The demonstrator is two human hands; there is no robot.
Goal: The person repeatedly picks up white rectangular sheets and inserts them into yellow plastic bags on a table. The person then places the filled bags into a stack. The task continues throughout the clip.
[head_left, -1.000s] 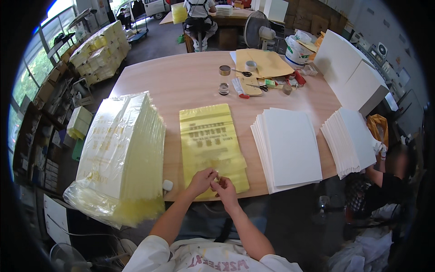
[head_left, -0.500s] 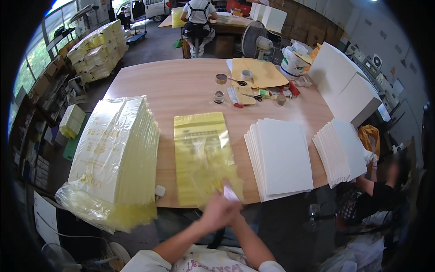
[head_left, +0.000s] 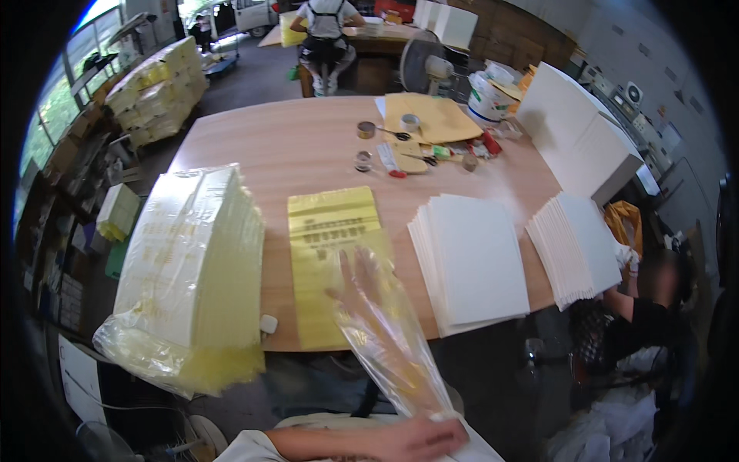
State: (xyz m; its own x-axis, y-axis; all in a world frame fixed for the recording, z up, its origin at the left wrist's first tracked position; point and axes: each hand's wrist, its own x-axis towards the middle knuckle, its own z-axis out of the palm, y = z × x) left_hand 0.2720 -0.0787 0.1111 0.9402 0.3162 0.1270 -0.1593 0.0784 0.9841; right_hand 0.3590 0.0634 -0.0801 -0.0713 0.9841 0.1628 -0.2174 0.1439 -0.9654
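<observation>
My right hand (head_left: 362, 279) and forearm are inside a clear, slightly yellow plastic bag (head_left: 400, 350). The fingers are spread inside it, above a flat pile of yellow plastic bags (head_left: 312, 308) with dark print. Low in front of my body, my left hand (head_left: 435, 440) is closed on the bag's near end, around the right forearm. To the left stands a tall stack of white packs in yellow-edged plastic (head_left: 169, 254). A stack of white boards or flat boxes (head_left: 481, 262) lies right of the yellow bags.
A second white stack (head_left: 573, 250) sits at the table's right edge, beside a seated person (head_left: 647, 308). Farther back are tape rolls (head_left: 366, 129), scissors (head_left: 396, 135), brown envelopes (head_left: 435, 115) and a fan (head_left: 423, 65). Another person (head_left: 327, 35) sits at the far table.
My hands were together at the near edge of the yellow bags. Now the right hand has reached forward inside the plastic bag, while the left has come back toward my body. The view shifted slightly.
</observation>
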